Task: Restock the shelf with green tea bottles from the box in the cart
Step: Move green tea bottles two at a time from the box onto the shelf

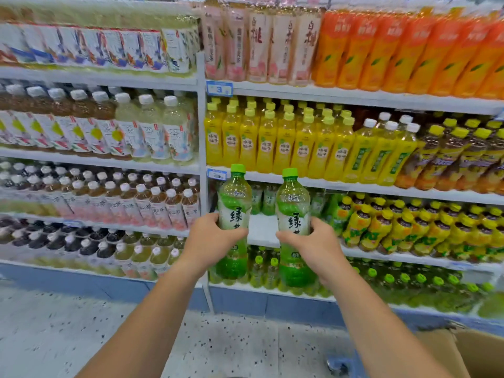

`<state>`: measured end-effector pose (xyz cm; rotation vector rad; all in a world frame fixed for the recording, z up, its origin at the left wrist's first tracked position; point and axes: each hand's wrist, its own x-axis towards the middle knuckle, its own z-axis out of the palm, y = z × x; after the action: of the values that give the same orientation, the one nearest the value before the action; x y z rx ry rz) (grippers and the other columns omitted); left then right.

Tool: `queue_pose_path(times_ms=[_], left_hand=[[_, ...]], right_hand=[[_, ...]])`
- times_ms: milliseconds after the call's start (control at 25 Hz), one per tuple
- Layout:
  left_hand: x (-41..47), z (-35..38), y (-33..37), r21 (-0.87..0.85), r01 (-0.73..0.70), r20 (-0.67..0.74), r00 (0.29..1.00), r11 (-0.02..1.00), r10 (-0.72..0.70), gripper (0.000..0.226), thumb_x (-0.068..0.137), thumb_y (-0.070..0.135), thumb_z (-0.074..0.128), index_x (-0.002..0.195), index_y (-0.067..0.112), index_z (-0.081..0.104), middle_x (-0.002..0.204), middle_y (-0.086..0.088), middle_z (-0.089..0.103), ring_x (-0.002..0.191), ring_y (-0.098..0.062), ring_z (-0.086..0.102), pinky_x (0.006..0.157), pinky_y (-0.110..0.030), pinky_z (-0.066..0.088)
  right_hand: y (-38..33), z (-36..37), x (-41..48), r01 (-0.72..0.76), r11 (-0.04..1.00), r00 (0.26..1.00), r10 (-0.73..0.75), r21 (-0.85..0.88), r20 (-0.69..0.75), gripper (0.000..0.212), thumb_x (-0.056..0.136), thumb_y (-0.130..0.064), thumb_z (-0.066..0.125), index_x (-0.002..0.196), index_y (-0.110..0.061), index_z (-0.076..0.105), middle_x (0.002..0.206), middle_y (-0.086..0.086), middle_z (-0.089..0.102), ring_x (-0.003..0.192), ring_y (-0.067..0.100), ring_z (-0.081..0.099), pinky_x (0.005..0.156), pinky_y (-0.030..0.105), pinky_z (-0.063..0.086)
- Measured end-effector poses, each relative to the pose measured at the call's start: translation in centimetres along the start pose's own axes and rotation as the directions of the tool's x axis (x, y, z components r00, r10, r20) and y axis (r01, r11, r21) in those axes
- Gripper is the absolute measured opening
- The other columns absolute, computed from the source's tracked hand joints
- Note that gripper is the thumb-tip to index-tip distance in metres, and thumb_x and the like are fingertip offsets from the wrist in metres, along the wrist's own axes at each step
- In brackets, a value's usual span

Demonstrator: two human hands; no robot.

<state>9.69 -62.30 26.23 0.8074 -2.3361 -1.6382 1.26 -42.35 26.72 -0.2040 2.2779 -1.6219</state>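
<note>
I hold two green tea bottles upright in front of the shelf, both with green caps and white-green labels. My left hand (pixel 211 238) grips the left green tea bottle (pixel 235 197) around its middle. My right hand (pixel 311 241) grips the right green tea bottle (pixel 292 203) the same way. Behind them lies a partly bare white shelf board (pixel 263 230), with a few green tea bottles (pixel 261 199) standing at its back. The cardboard box (pixel 469 353) shows at the bottom right corner, its inside hidden.
Yellow-capped bottles (pixel 409 227) fill the same shelf to the right. Yellow drinks (pixel 286 143) stand on the shelf above, green bottles (pixel 395 279) on the one below. Tea bottles (pixel 136 203) crowd the left bay beyond a white upright (pixel 203 126). Speckled floor (pixel 231 342) lies below.
</note>
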Motion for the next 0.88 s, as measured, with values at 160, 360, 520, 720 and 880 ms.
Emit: queue_pose_path(times_ms=[160, 360, 520, 720, 880], left_hand=[[5.8, -4.2, -2.7, 0.020, -0.012, 0.007, 1.000, 1.000, 0.011, 0.022, 0.074, 0.024, 0.083, 0.092, 0.021, 0.071, 0.083, 0.004, 0.077, 0.077, -0.015, 0.074, 0.073, -0.043, 0.063], [12.5, -5.4, -7.2, 0.030, -0.008, -0.027, 1.000, 1.000, 0.009, 0.025, 0.073, 0.019, 0.083, 0.091, 0.024, 0.067, 0.078, 0.008, 0.074, 0.075, -0.011, 0.071, 0.061, -0.028, 0.058], [17.7, -3.0, -12.7, 0.016, -0.022, -0.077, 0.997, 1.000, 0.024, 0.025, 0.074, 0.018, 0.083, 0.090, 0.026, 0.065, 0.076, 0.011, 0.072, 0.065, 0.003, 0.067, 0.056, -0.016, 0.053], [24.7, 0.8, -19.4, 0.001, -0.088, -0.145, 0.986, 0.996, 0.087, 0.030, 0.066, 0.025, 0.082, 0.092, 0.024, 0.067, 0.082, 0.006, 0.075, 0.077, -0.011, 0.072, 0.074, -0.045, 0.062], [29.2, 3.1, -22.9, -0.019, -0.209, -0.188, 0.961, 0.978, 0.202, 0.039, 0.062, 0.030, 0.079, 0.098, 0.028, 0.066, 0.086, 0.008, 0.075, 0.078, -0.011, 0.073, 0.074, -0.046, 0.062]], right_hand=[[-0.3, 6.9, 4.7, -0.018, 1.000, 1.000, 0.017, -0.009, -0.015, 0.028, 0.073, -0.031, 0.084, 0.093, -0.028, 0.066, 0.090, -0.006, 0.073, 0.081, 0.014, 0.070, 0.071, 0.035, 0.058], [2.1, 12.8, 11.2, -0.016, 0.998, 1.000, 0.016, -0.055, -0.008, 0.033, 0.073, -0.031, 0.084, 0.099, -0.024, 0.066, 0.090, -0.008, 0.070, 0.080, 0.010, 0.067, 0.062, 0.027, 0.050], [6.6, 15.8, 17.3, 0.006, 0.997, 1.000, -0.007, -0.074, -0.009, 0.031, 0.073, -0.028, 0.085, 0.097, -0.023, 0.066, 0.089, -0.006, 0.071, 0.080, 0.012, 0.068, 0.071, 0.034, 0.057], [12.8, 18.9, 25.0, 0.100, 0.991, 0.994, -0.103, -0.094, -0.027, 0.029, 0.075, -0.027, 0.085, 0.096, -0.024, 0.065, 0.088, -0.006, 0.071, 0.079, 0.013, 0.068, 0.066, 0.030, 0.053], [16.8, 21.1, 29.6, 0.203, 0.971, 0.974, -0.213, -0.130, -0.071, 0.027, 0.077, -0.027, 0.083, 0.092, -0.018, 0.063, 0.076, -0.004, 0.066, 0.067, 0.010, 0.062, 0.051, 0.021, 0.044]])
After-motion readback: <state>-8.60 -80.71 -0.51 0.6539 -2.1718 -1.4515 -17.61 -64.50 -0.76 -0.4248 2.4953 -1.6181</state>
